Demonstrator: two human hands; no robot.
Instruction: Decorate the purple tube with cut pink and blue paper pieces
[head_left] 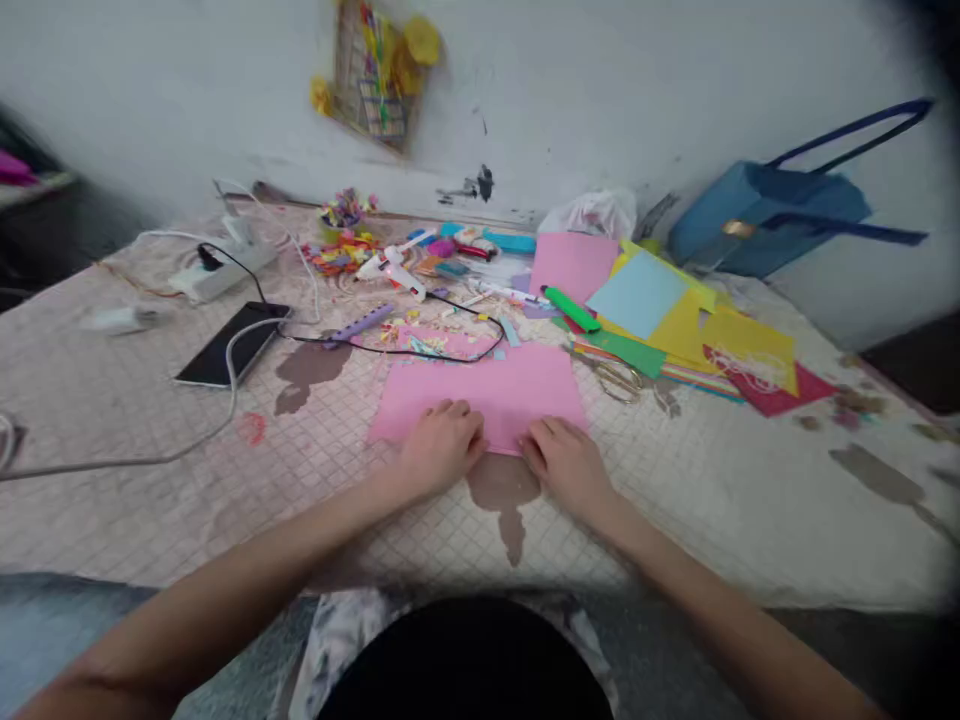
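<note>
Right up close to us sits a dark rounded shape (pixel 465 665), and beyond it spreads the wide, cloth-covered table (pixel 675 510). Far right, we've got the blue bag (pixel 757 220) against the wall, with a heap of coloured sheets (pixel 637 290) on its left. And here's the centre of the action: the pink sheet (pixel 495 390), lying flat in the near middle! Off to its left rests a dark flat device (pixel 236 345).

Now the hands: we see the left hand (pixel 442 440) and right hand (pixel 566 455) with fingers curled at the sheet's near edge, a gap between them; pinching or only pressing, we can't tell. We'd call this step lining up or creasing that edge. The next move, we judge, calls for even pressure from both sides so the paper doesn't skew.

Further back lies the white glue gun (pixel 394 268), its black cord looping over the sheet's far part. Scissors (pixel 601 368) lie just right of the sheet, a green marker (pixel 570 308) beyond, and tiny scraps (pixel 427 347) litter the far edge.
</note>
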